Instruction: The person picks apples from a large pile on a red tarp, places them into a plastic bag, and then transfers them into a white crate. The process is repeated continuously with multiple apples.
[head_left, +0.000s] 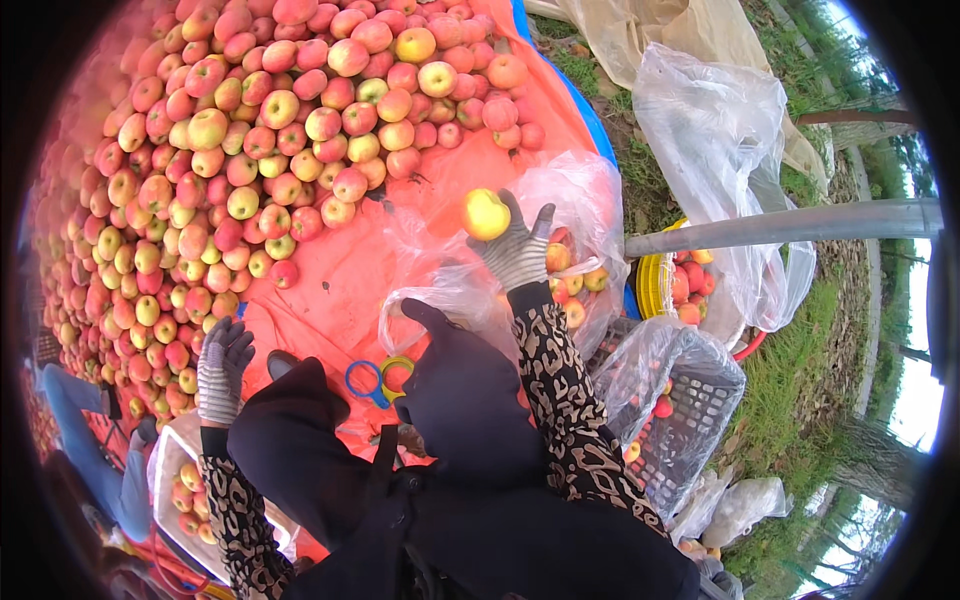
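Note:
A yellow apple sits in my gloved right hand, beside a clear plastic bag with apples in it. My left hand, in a striped glove, is raised near the big pile of red and yellow apples, its fingers loosely extended with nothing seen in them. A blue ring tool and a yellow one lie on the red tarp between my legs.
A metal pole crosses at right above a yellow basket of apples and a plastic-lined grey crate. Another person's blue-clad leg is at left by a white lined container. Grass and tree trunks line the right.

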